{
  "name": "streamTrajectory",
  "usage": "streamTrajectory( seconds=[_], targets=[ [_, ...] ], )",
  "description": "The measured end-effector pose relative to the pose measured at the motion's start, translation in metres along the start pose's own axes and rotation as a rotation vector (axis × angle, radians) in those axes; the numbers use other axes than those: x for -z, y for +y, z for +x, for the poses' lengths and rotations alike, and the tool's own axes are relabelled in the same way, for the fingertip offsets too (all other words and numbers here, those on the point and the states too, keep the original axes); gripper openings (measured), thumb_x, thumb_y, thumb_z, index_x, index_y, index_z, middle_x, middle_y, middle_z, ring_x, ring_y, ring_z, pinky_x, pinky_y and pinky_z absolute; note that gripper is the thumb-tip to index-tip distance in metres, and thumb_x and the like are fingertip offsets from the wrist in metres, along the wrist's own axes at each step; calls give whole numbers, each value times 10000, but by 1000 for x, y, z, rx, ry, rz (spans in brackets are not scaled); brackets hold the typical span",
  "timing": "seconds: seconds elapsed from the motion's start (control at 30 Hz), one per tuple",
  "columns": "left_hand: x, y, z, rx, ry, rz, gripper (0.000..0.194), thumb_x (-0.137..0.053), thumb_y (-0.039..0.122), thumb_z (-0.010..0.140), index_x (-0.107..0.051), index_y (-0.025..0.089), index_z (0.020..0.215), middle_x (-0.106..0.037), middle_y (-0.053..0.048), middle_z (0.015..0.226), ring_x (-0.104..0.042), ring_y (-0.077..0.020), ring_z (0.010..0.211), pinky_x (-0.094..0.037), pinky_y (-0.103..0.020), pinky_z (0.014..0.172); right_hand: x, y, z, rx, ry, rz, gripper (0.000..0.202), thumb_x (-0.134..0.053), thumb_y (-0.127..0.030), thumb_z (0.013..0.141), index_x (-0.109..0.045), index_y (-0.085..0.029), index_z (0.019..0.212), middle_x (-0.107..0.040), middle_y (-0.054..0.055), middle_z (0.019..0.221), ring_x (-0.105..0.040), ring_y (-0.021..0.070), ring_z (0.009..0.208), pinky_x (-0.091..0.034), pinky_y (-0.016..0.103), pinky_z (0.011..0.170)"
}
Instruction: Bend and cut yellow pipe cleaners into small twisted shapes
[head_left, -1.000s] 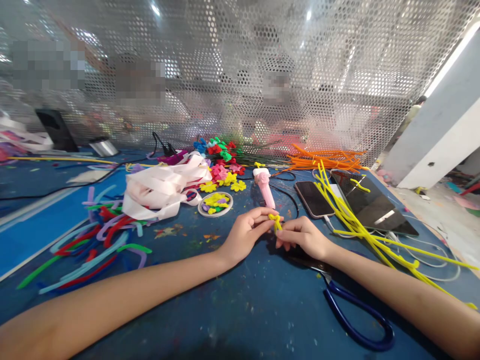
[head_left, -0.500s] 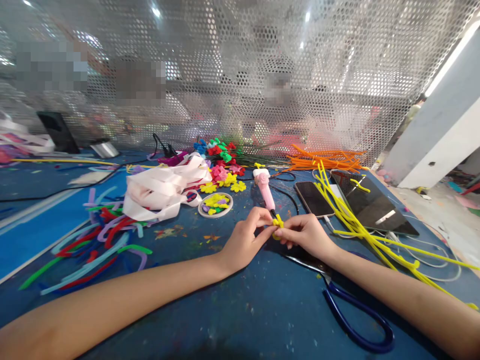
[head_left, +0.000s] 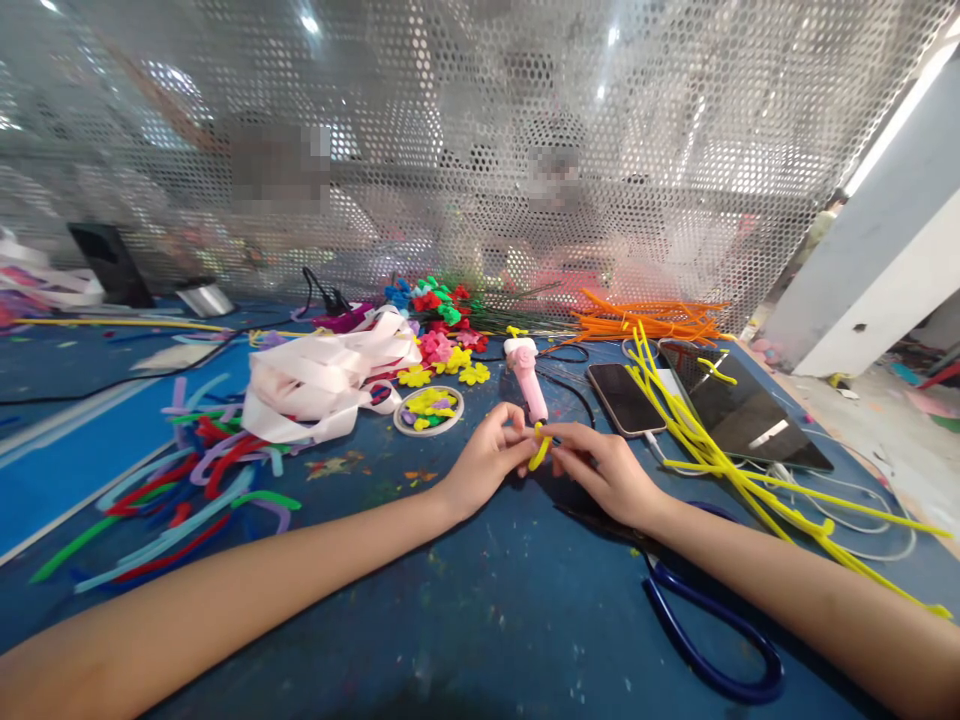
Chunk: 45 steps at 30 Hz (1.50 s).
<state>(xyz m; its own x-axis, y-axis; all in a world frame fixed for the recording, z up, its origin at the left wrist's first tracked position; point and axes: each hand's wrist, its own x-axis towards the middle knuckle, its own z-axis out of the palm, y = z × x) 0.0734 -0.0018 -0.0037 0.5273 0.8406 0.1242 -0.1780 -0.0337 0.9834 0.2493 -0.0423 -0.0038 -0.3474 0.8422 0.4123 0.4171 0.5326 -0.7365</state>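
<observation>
Workpiece: one short, bent length of yellow pipe cleaner (head_left: pixel 538 455), positioned between my two hands, above the table (head_left: pixel 480 620).
Left hand (head_left: pixel 487 455): thumb and forefinger together, clamped on the yellow piece; the remaining fingers curl behind it.
Right hand (head_left: pixel 619 480): forefinger extended to the upper end of the yellow piece, thumb just below; I cannot tell whether these fingers grip it or merely touch it.
Pink handheld tool (head_left: pixel 527 385): directly beyond my fingertips, its dark end toward me, white part at the far end.
Scissors (head_left: pixel 739 690): flat on the table, blue handles below my right forearm; the blades are partly hidden by my right hand.
Phone (head_left: pixel 626 398): beyond my right hand, dark screen up, white cable attached at the near end.
Yellow stems (head_left: pixel 694 435): long, loosely bundled, lying between phone and tablet (head_left: pixel 757 420), partly over both.
Orange stems (head_left: pixel 649 320): stacked at the far edge, before the perforated screen (head_left: pixel 480 120).
Round dish (head_left: pixel 427 433): beyond my left hand, containing yellow, green and purple pieces.
Yellow flowers (head_left: pixel 473 373): just behind the dish.
Ribbon (head_left: pixel 304 385): pale pink, heaped left of the dish.
</observation>
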Motion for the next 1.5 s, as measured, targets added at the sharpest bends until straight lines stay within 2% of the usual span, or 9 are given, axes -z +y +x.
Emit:
streamTrajectory(
  seconds=[0.17, 0.47, 0.7, 0.87, 1.03, 1.17, 1.3, 1.4, 1.5],
  targets=[
    [1, -1, 0, 67, -68, 3, 366, -664, 324, 761, -320, 211, 812, -662, 3, 682, -548, -87, 498, -362, -173, 449, 1, 6, 0, 65, 68, -252, 279, -416, -211, 921, -593, -210, 1137, -674, 64, 984, -628, 160, 854, -472, 269, 750],
    [1, 0, -1, 115, -90, -46, 374, -675, 318, 750, -330, 216, 853, -685, -15, 705, -636, -140, 581, -389, -171, 445, 3, 8, -1, 80, 72, -493, 189, -461, -262, 915, -631, -197, 964, -654, 51, 803, -595, 151, 741, -431, 235, 660],
    [1, 0, -1, 71, -136, -48, 259, -576, 327, 829, -349, 204, 855, -632, 0, 751, -642, -136, 624, -475, -219, 529, 6, 1, 2, -56, 189, -359, 147, -483, -251, 880, -621, -201, 882, -663, 23, 802, -585, 144, 697, -402, 230, 628],
    [-2, 1, -4, 42, -225, 38, 204, -515, 313, 867, -336, 214, 870, -577, 27, 719, -619, -126, 582, -444, -194, 461, 11, 9, 8, -251, 350, -201, 182, -488, -299, 849, -627, -185, 819, -628, -5, 669, -552, 128, 596, -387, 227, 577],
    [-5, 1, -6, 47, -260, 89, 166, -469, 304, 886, -330, 215, 872, -535, 41, 699, -589, -107, 554, -430, -189, 458, 12, 18, 9, -315, 455, -115, 208, -473, -314, 832, -610, -164, 789, -615, 10, 639, -550, 140, 582, -406, 242, 566],
    [-4, -2, -11, -2, -200, 213, 83, -366, 285, 927, -336, 215, 894, -481, 55, 655, -541, -98, 553, -401, -192, 473, 10, 14, 7, -134, 356, -288, 195, -472, -235, 833, -616, -169, 945, -666, 65, 916, -598, 196, 846, -453, 310, 751],
    [-4, -2, -17, -137, -119, 501, 64, -310, 257, 945, -355, 212, 940, -489, 40, 696, -505, -99, 606, -408, -223, 560, 7, -1, 3, 216, 160, -499, 512, -498, -117, 777, -442, -178, 1283, -468, 98, 1344, -401, 233, 1243, -339, 391, 991],
    [-4, 0, -20, -233, -82, 648, 59, -310, 231, 942, -363, 203, 944, -483, 37, 701, -498, -106, 633, -413, -250, 631, 4, -10, 1, 354, 108, -576, 485, -483, -124, 818, -420, -185, 1295, -475, 99, 1343, -377, 223, 1270, -300, 407, 1018],
    [-4, 1, -21, -258, -52, 687, 62, -318, 223, 940, -374, 196, 937, -499, 23, 747, -519, -110, 672, -416, -255, 657, 2, -10, -1, 356, 99, -579, 287, -458, -154, 869, -519, -167, 1149, -611, 101, 1146, -515, 210, 1109, -317, 407, 989]
  ],
)
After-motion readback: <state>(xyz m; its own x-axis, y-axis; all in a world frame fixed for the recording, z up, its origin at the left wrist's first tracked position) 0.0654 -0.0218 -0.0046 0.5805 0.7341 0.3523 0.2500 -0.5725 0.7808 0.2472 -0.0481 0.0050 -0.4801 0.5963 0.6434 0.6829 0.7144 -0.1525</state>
